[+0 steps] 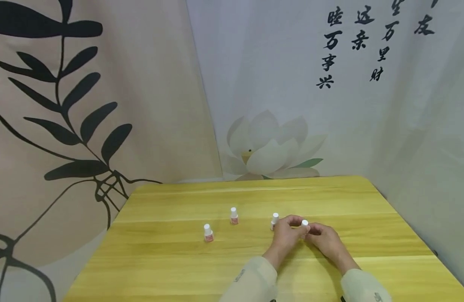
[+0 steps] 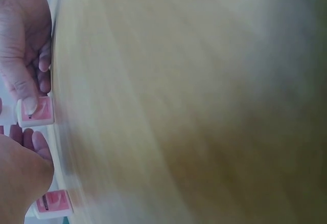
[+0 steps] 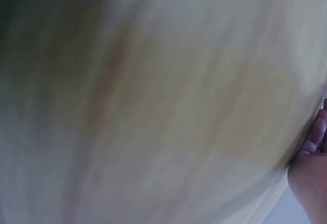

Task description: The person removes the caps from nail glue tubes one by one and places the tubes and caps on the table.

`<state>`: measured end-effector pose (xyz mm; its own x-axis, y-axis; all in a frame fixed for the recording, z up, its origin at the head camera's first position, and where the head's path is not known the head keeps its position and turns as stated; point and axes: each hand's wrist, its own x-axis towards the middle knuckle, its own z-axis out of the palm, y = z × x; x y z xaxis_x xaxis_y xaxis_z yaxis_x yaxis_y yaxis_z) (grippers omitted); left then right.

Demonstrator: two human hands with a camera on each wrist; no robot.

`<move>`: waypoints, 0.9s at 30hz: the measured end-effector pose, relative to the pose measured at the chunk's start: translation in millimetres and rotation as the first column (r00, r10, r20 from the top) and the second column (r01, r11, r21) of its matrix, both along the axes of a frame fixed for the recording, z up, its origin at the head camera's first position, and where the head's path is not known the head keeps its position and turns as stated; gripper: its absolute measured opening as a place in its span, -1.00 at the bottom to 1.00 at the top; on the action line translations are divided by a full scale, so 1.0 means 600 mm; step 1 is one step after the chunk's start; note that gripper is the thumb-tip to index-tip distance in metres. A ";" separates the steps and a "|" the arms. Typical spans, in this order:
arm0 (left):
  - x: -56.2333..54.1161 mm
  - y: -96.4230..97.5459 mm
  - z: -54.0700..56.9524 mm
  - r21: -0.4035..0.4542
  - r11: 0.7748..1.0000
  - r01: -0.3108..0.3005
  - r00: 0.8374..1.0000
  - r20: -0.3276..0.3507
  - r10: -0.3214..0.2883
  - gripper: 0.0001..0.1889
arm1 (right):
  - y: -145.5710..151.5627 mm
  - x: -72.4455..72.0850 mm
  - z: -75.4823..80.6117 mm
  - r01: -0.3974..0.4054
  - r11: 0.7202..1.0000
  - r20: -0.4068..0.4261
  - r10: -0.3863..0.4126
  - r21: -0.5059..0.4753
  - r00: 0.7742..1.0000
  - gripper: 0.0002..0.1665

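A small white-capped bottle (image 1: pixel 305 223) with a pink label stands upright between the two hands toward the right of the table. My right hand (image 1: pixel 328 243) holds it from the right; in the left wrist view its thumb lies across the label of the bottle (image 2: pixel 43 111). From the other side, my left hand (image 1: pixel 286 235) pinches it close to the cap, thumb in front. Just beyond the left hand is a second such bottle (image 1: pixel 275 219), partly covered by that hand. Only part of the right hand (image 3: pixel 312 170) shows in the right wrist view.
Two more matching bottles stand upright to the left, one farther back (image 1: pixel 234 217) and one nearer (image 1: pixel 208 233). The wood-grain table (image 1: pixel 160 268) ends at a printed curtain (image 1: pixel 164 105) behind it.
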<state>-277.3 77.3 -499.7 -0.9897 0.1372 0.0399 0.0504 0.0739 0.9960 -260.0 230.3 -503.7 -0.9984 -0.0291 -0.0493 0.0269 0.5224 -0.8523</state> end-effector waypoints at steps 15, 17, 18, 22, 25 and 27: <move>0.002 -0.014 0.003 -0.024 0.999 0.038 0.999 -0.005 -0.038 -0.76 | -0.013 0.004 0.000 0.043 0.998 0.014 -0.042 -0.039 0.999 -0.76; 0.002 -0.015 0.000 -0.015 0.999 0.039 0.999 0.001 -0.039 -0.77 | -0.015 0.004 -0.002 0.044 0.998 0.013 -0.043 -0.040 0.999 -0.76; 0.001 -0.015 0.000 -0.015 0.999 0.040 0.999 -0.004 -0.040 -0.78 | -0.016 0.004 -0.002 0.042 0.998 0.011 -0.042 -0.036 0.999 -0.76; 0.001 -0.013 -0.001 -0.008 0.999 0.042 0.999 -0.002 -0.042 -0.83 | -0.013 0.005 0.000 0.033 0.999 0.003 -0.033 -0.020 0.999 -0.73; 0.001 -0.009 0.000 -0.010 0.999 0.045 0.999 -0.014 -0.045 -0.84 | -0.008 0.006 0.003 0.023 0.999 0.000 -0.023 -0.025 1.000 -0.70; 0.001 -0.006 0.002 -0.009 0.999 0.040 0.999 -0.021 -0.040 -0.85 | -0.005 0.007 0.005 0.012 1.000 -0.002 -0.013 -0.024 1.000 -0.69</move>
<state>-276.8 73.8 -498.6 -0.9825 0.1767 0.0594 0.0745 0.0800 0.9940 -255.7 227.3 -500.7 -0.9987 -0.0178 -0.0470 0.0318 0.5011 -0.8648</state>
